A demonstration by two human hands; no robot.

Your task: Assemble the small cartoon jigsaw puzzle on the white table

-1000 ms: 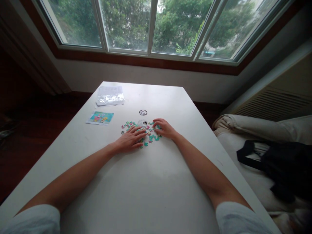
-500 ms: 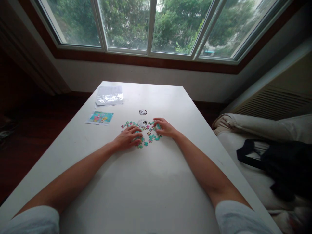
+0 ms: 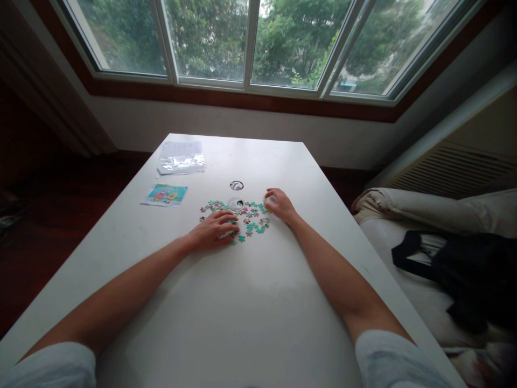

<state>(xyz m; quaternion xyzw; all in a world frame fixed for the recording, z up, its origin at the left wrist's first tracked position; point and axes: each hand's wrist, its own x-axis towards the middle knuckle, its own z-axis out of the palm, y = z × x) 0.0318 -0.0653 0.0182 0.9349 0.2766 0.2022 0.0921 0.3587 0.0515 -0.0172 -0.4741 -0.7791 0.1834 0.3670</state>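
Note:
Small jigsaw puzzle pieces [image 3: 258,227], mostly green with pink and yellow bits, lie scattered mid-table. Over the left part of them rests my left hand [image 3: 216,230], palm down with its fingers apart, covering some pieces. My right hand [image 3: 279,206] is at the right edge of the scatter, its fingers curved and a gap between thumb and forefinger. I make out nothing held in it. A round clear disc with a dark mark [image 3: 236,204] lies among the far pieces, and a second round dark-rimmed disc [image 3: 236,185] sits just beyond.
A colourful picture sheet [image 3: 166,195] lies on the white table [image 3: 238,318] at the left. Behind it is a clear plastic bag over papers [image 3: 181,157]. To the right, a pale sofa [image 3: 379,237] carries a dark cloth item [image 3: 476,275]. A window [image 3: 246,48] stands beyond the table.
My right hand has moved to the right and slightly away from me, uncovering pieces at the right of the scatter. My left hand has shifted only a little to the right.

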